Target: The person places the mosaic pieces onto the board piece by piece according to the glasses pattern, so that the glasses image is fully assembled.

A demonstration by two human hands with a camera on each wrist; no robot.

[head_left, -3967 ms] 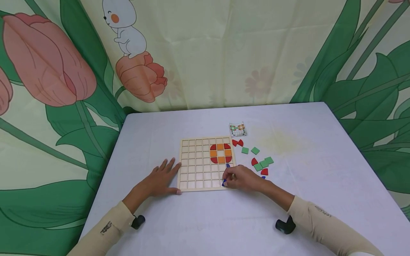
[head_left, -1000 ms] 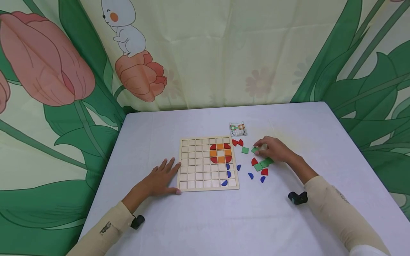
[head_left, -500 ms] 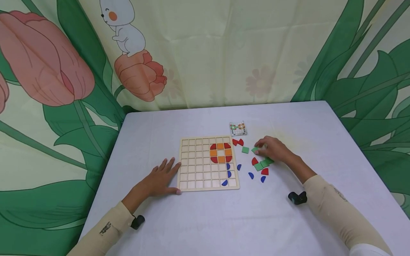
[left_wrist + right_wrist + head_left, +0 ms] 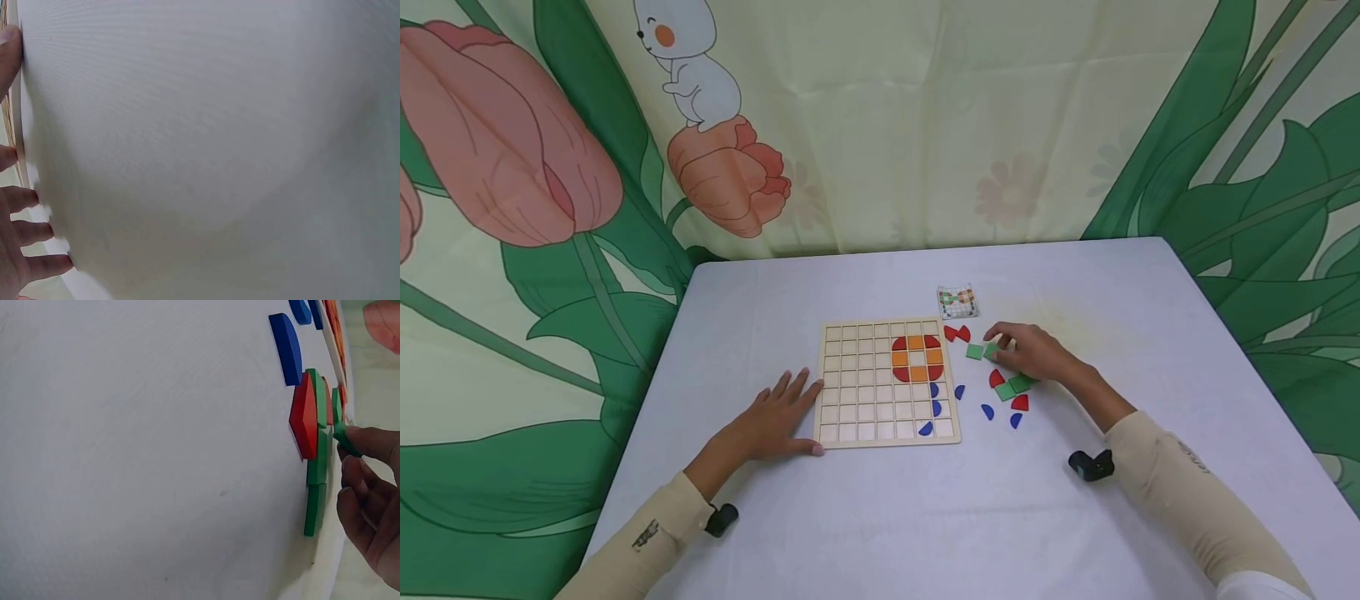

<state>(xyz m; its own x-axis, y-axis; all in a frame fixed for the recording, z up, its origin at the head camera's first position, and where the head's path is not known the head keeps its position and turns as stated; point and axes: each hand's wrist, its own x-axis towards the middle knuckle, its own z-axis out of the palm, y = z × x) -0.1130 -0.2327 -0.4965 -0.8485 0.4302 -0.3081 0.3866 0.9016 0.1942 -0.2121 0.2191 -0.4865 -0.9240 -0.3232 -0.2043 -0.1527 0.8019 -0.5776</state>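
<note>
My left hand [image 4: 775, 421] lies spread on the table, thumb and index fingertip at the left edge of a wooden grid board [image 4: 857, 408]. My right hand [image 4: 1033, 350] pinches a green square tile [image 4: 344, 436] between thumb and fingers, right of the board. Another green square tile [image 4: 973, 352] lies just left of it. On the board, red rounded tiles [image 4: 900, 375] and orange square tiles [image 4: 914, 343] form a ring around an unfilled cell. Below it are blue half-round tiles [image 4: 927, 428] in the lower right cells.
A small pattern card [image 4: 957, 302] lies behind the board's right corner. Right of the board are loose red tiles [image 4: 1019, 402], blue half-round tiles [image 4: 987, 412] and more green square tiles [image 4: 1006, 391]. A white cloth covers the table [image 4: 880, 525]; a printed curtain [image 4: 880, 125] hangs behind.
My right hand left a blue half-round tile on the board and moved to the green tiles. In the last half second it shifted slightly left with one green tile. My left hand stayed put.
</note>
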